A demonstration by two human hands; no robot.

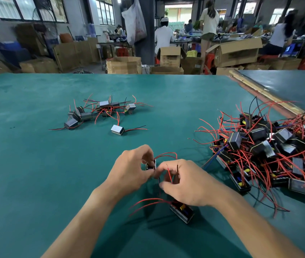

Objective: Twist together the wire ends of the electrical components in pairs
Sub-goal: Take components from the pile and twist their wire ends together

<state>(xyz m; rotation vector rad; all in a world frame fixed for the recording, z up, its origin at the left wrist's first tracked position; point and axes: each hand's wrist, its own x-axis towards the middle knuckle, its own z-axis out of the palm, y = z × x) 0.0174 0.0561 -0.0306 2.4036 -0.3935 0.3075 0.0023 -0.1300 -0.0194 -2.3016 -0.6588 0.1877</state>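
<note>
— Being held in the left hand, what is that?

— A small black box is being pinched there by curled fingertips. Thin red wires are being looped out just past the far side of that hand.

— And the right hand?

— Two wire ends are being pinched by it, one red and one black. They are being held upright, side by side, between thumb and fingers, very near the left fingertips.

— Is another box being used?

— Yes. A second box is being rested on the green table, just under the right wrist. Which box the pinched ends are coming from is not being shown clearly.

— How are these things likely being felt?

— The boxes are probably being felt as light and hard. The wires are being judged thin, bendy and a bit springy, so they may be flicking apart if they are being gripped too loosely.

— Where is hold best being taken?

— Close to the bare tips, it is being guessed, so a tight twist is being made. The fine tips may be getting snapped if too much pulling is being done.

— What else is being seen?

— A big pile of boxes is being stored well out past the right hand. A smaller bunch is being stored far beyond the left hand.
</note>
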